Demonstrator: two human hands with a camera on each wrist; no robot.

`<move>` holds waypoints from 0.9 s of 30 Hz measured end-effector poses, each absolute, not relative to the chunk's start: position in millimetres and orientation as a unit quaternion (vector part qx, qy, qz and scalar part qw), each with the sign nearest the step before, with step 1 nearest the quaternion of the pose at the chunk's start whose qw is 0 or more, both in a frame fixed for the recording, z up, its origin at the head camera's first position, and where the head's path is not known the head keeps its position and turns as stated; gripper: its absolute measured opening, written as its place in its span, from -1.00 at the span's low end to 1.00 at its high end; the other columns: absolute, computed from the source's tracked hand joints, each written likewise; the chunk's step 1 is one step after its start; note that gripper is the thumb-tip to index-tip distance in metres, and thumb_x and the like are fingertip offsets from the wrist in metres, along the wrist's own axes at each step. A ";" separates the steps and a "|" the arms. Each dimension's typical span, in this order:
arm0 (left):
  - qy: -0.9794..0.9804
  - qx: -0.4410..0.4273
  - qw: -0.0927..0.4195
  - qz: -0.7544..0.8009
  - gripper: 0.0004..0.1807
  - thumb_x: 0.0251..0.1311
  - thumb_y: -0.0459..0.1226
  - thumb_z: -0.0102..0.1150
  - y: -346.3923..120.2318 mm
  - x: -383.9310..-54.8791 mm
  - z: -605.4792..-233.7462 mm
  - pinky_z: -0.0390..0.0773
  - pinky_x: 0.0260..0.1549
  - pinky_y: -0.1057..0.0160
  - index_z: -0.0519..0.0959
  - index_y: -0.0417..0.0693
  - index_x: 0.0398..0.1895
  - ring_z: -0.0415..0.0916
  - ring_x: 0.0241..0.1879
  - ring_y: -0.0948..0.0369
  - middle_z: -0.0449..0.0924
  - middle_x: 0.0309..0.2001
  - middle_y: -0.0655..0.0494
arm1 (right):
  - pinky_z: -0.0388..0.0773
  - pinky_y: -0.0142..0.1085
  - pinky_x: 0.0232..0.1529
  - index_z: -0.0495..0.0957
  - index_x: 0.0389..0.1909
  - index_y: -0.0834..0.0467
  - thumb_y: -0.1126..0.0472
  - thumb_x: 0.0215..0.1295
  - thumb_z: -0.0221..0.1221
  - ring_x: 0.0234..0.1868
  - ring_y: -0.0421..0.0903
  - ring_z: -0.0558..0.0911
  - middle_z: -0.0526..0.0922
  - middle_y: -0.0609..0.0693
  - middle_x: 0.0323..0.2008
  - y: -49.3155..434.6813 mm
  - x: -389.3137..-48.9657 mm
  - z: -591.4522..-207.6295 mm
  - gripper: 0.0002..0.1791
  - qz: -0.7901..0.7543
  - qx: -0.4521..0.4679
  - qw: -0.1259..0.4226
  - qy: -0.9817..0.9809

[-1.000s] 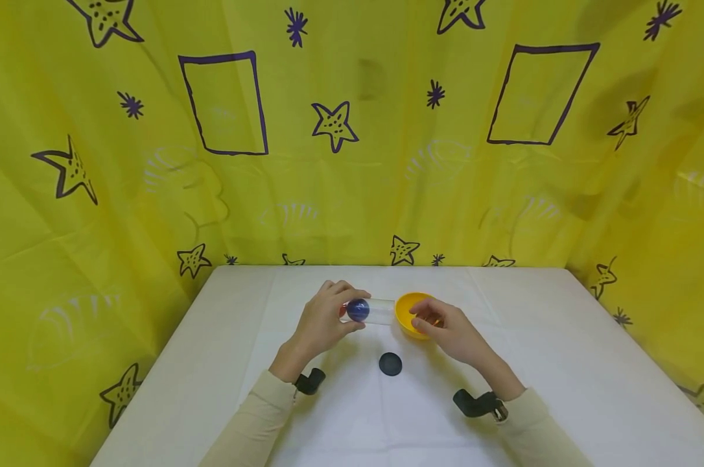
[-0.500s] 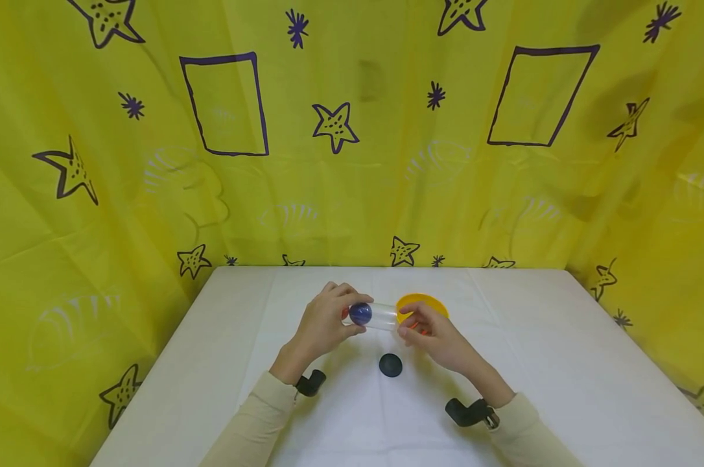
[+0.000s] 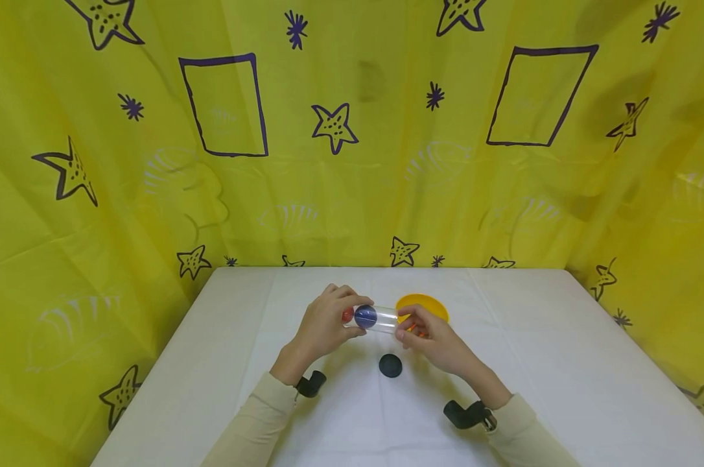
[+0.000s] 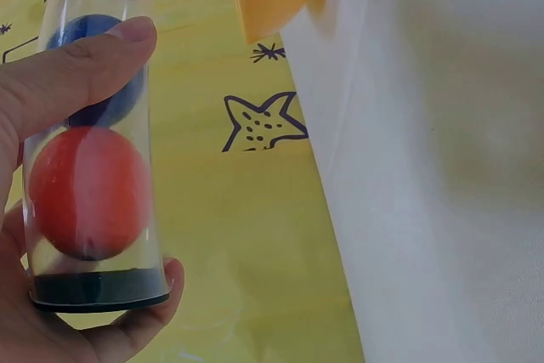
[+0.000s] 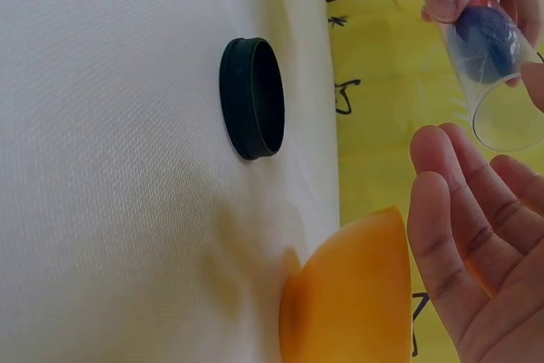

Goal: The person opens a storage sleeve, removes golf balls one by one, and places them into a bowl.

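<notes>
My left hand grips a clear plastic tube held on its side above the table. Inside sit a red ball beside the dark closed end and a blue ball. My right hand pinches the tube's open end between thumb and finger, its other fingers spread below the rim. Behind the right hand stands a yellow bowl, partly hidden by it. On the cloth nearer me lies a round black cap, a shallow ring-shaped piece in the right wrist view.
A white cloth covers the table. Yellow curtains with dark stars hang behind and on both sides. Black camera mounts stick out from both wrists.
My right hand has moved left from the bowl to the tube's open end and taken hold there. The tube has tilted slightly, its open end lower; the left hand keeps its grip.
</notes>
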State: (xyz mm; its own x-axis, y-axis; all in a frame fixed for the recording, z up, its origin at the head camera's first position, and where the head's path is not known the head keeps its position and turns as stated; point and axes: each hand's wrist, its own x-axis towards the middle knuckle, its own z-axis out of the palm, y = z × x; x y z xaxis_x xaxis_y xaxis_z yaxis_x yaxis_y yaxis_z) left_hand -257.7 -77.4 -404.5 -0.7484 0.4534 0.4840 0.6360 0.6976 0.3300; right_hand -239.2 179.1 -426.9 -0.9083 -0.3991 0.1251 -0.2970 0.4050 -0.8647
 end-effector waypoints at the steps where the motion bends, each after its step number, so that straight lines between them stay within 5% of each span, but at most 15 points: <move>1: -0.902 -0.302 0.187 -0.245 -0.48 -0.10 -0.20 0.66 -77.7 -257.8 -404.8 0.49 -0.26 0.33 0.73 0.21 0.02 0.40 -0.18 0.24 0.67 -0.11 0.20 | 0.73 -0.09 -0.15 0.40 0.28 0.26 0.11 0.45 0.24 -0.25 -0.04 0.66 0.65 0.13 -0.12 178.9 -239.1 -426.9 -0.50 -0.505 -0.206 0.052 0.837; 12: -0.901 -0.298 0.187 -0.252 -0.48 -0.10 -0.23 0.67 -77.8 -259.5 -405.8 0.52 -0.21 0.27 0.73 0.22 0.02 0.44 -0.12 0.20 0.68 -0.09 0.18 | 0.72 -0.13 -0.15 0.39 0.29 0.24 0.10 0.46 0.23 -0.19 0.07 0.67 0.65 0.15 -0.10 178.7 -237.1 -423.8 -0.50 -0.506 -0.212 0.056 0.834; 27: -0.907 -0.293 0.183 -0.239 -0.48 -0.07 -0.17 0.65 -78.5 -257.8 -405.8 0.51 -0.19 0.25 0.72 0.19 0.04 0.44 -0.09 0.19 0.68 -0.06 0.18 | 0.71 -0.11 -0.12 0.43 0.24 0.17 0.02 0.44 0.25 -0.20 -0.05 0.64 0.63 0.12 -0.07 178.9 -238.4 -426.6 -0.51 -0.491 -0.183 0.053 0.850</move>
